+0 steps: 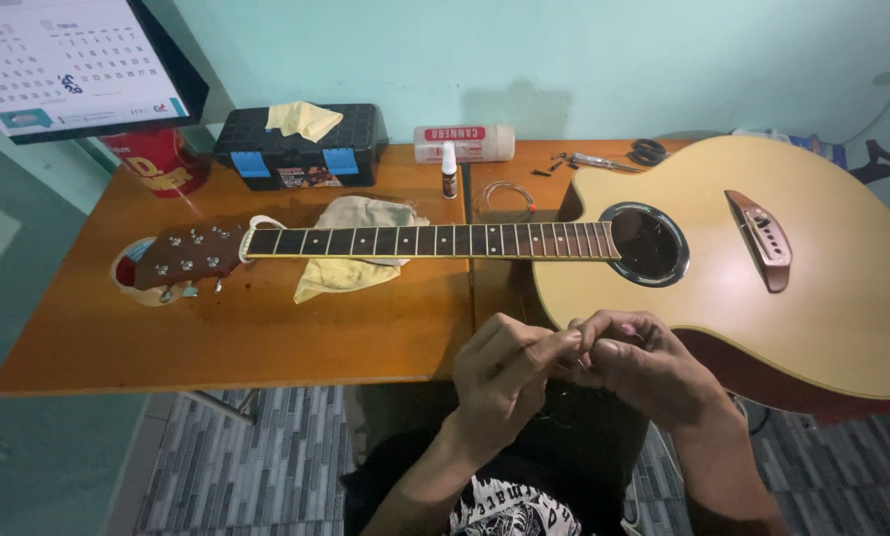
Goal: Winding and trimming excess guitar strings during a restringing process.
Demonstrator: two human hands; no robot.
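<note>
Both hands are bunched together just in front of the guitar body, near its lower edge. Left hand (505,362) and right hand (634,362) have their fingertips pinched up against each other, so each grip is clenched on something tiny and thin. Looks like a bit of wire or string, but honestly I can't tell from this angle.

Acoustic guitar (743,268) lies flat across the wooden desk (217,328), body on the right hanging past the desk edge, neck pointing left. No strings on the fretboard that I can see. Under the neck there's a yellowish cloth (351,273), and the headstock (187,255) rests over a round pad at the far left end of the neck.

Behind the neck, a small white dropper bottle (449,171) stands upright, with a loose coil of wire (505,194) just right of it. Further back against the wall: a black toolbox (301,147) with another yellow rag on top, a white tube (465,143) lying on its side, and a red can (157,159) beyond the headstock. Scissors (648,151) and some small tools lie behind the guitar's shoulder.
</note>
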